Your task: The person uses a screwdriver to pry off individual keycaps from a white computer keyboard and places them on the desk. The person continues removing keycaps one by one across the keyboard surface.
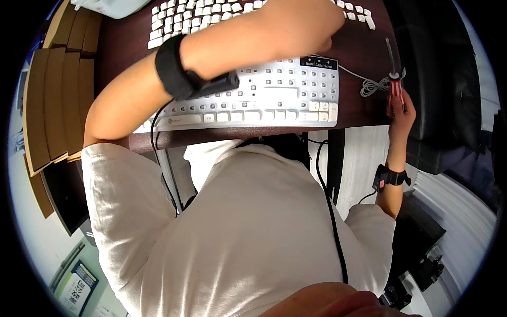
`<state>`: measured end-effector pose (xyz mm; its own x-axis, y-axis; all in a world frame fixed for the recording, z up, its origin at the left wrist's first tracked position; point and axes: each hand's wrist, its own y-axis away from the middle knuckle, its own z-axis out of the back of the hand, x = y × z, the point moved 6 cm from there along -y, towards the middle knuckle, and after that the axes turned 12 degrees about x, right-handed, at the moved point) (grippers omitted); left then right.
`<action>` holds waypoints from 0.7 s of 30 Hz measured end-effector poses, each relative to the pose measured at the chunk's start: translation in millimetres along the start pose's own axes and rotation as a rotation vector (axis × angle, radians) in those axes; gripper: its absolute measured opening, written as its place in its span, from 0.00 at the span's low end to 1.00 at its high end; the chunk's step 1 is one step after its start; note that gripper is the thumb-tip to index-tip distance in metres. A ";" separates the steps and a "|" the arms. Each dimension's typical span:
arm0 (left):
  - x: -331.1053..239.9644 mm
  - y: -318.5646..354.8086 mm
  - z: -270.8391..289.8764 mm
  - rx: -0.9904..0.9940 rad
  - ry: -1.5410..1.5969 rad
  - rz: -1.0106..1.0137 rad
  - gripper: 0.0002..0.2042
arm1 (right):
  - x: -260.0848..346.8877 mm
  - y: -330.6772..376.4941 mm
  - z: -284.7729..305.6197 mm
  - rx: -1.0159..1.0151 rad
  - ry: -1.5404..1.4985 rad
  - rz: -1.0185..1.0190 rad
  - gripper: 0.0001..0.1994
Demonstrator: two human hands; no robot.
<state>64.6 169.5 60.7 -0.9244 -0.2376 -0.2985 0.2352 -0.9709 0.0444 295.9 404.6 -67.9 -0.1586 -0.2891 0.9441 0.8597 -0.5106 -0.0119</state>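
Desk: I see a dark brown tabletop (369, 50) filling the upper part of the view, its front edge running just above the person's chest.
Shirt: a pale, cream shirt (253, 232) takes up most of the lower middle; the person leans in close to the desk.
Cardboard: flat brown pieces (50, 100) are stacked at the left end of the desk.
Keyboard: a white keyboard (274, 98) lies along the front edge of the desk, many keycaps off so that bare stems show; its grey cable (372, 84) is bundled just to its right.
Loose keycaps: white caps (190, 18) sit in rows on the desk behind the keyboard.
Left hand: my left hand (311, 24) reaches across over the keyboard toward the rows of caps, a black wrist strap on the forearm. The fingers are curled downward; I cannot tell whether they pinch anything.
Right hand: my right hand (400, 113) is at the desk's right front corner, fingers clasped round the handle of the screwdriver.
Screwdriver: a red-and-white-handled screwdriver (395, 84) points away from me, its shaft lying over the desk just beside the cable bundle.
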 end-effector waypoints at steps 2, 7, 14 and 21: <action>14.2 -28.9 -1.0 0.015 -0.083 0.034 0.09 | -4.8 -2.7 -2.5 0.000 -0.041 0.005 0.18; 33.4 -50.8 -18.4 0.043 -0.111 0.025 0.08 | -4.1 -1.3 -5.6 0.006 -0.032 0.017 0.18; 46.6 -63.9 -52.0 0.154 -0.139 0.049 0.10 | -1.0 0.6 -5.2 0.020 -0.014 0.048 0.18; 26.4 -87.6 -59.1 0.109 -0.158 -0.044 0.11 | -1.3 1.8 -3.9 0.003 -0.051 0.041 0.19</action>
<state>37.3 250.0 -7.3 -0.9708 -0.1879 -0.1491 0.1673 -0.9758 0.1405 295.7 400.9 -70.5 -0.0980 -0.2681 0.9584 0.8666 -0.4965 -0.0503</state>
